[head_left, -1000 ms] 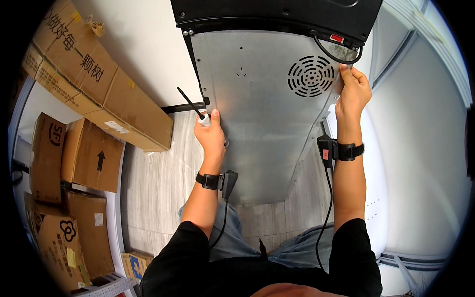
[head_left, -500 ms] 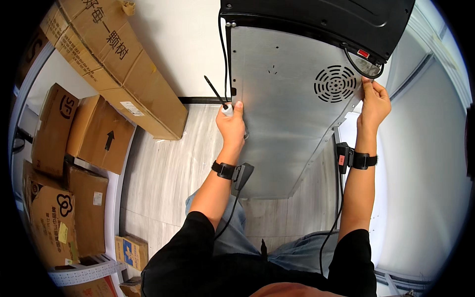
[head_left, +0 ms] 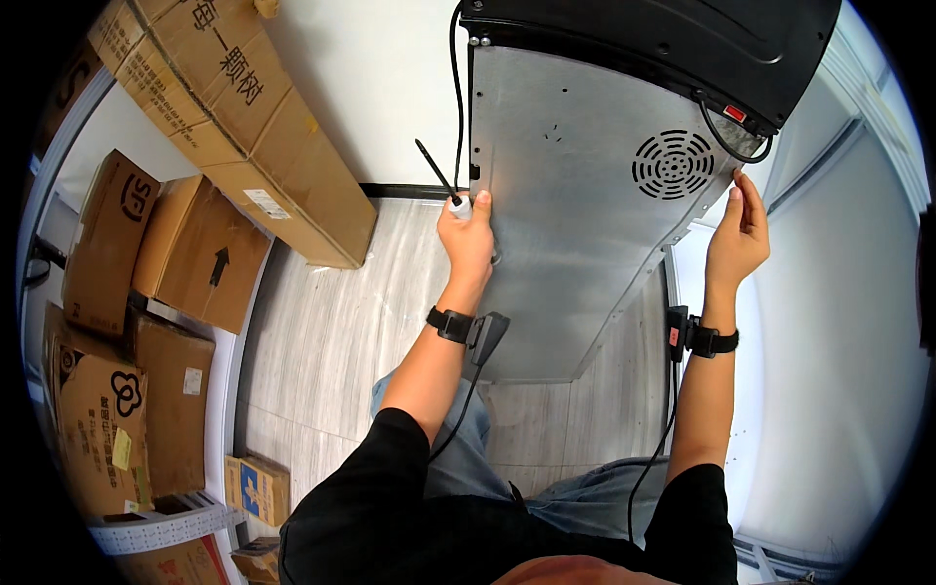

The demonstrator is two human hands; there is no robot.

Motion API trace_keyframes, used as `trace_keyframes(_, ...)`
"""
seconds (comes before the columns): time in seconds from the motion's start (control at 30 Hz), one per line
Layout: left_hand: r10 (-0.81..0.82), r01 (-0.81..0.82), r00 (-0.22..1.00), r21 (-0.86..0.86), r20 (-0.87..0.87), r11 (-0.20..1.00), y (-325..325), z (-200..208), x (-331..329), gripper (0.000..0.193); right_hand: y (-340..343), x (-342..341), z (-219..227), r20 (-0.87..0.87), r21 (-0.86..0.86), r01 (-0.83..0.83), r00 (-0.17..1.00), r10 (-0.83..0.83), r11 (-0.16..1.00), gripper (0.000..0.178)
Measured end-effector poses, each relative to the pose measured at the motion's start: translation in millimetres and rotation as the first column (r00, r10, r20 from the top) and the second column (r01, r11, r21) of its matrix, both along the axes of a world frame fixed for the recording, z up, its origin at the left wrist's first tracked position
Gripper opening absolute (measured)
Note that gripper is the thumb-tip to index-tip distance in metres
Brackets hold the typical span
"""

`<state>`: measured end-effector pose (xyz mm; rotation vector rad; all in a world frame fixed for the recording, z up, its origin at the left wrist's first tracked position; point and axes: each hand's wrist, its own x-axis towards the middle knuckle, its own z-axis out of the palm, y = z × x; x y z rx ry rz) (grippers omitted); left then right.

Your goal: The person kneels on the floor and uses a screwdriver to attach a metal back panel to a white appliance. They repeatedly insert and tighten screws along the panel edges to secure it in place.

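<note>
Fingers of the left hand point(head_left: 466, 242) curl around a white cylindrical piece point(head_left: 461, 208), from whose upper end a thin black rod point(head_left: 435, 166) projects; the thumb lies along the left edge of the grey metal panel point(head_left: 570, 244). Fingers of the right hand point(head_left: 738, 239) are bent upward and held close together, their tips at the panel's upper right edge, just below a looped black cable point(head_left: 749, 160); whether thumb and forefinger pinch that edge cannot be told. Each wrist bears a black strap with a wired unit attached. The panel, directly before the person, carries a round slotted vent point(head_left: 673, 166) near its upper right corner. Above it sits a black housing point(head_left: 653, 44) with a red switch point(head_left: 734, 113); a black cord point(head_left: 457, 107) hangs beside its left edge. Farther left, a tall cardboard box point(head_left: 307, 190) stands on the wood-patterned floor point(head_left: 331, 361), near shelved cartons.
</note>
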<state>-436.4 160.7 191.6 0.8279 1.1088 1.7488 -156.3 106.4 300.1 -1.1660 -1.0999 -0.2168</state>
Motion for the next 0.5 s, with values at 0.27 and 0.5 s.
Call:
trace_keyframes(0.27,0.085,-0.086,0.996,0.059,0.012,0.995,9.4,-8.5,4.7,0.012,-4.6,10.9,-13.3,-0.157,0.056,-0.222,0.961,0.228,0.973,0.016)
trace_keyframes(0.5,0.035,-0.033,0.999,0.09,-0.014,0.995,7.6,-8.6,7.0,0.013,-1.0,13.9,-10.2,-0.366,0.142,-0.433,0.812,0.454,0.89,0.012)
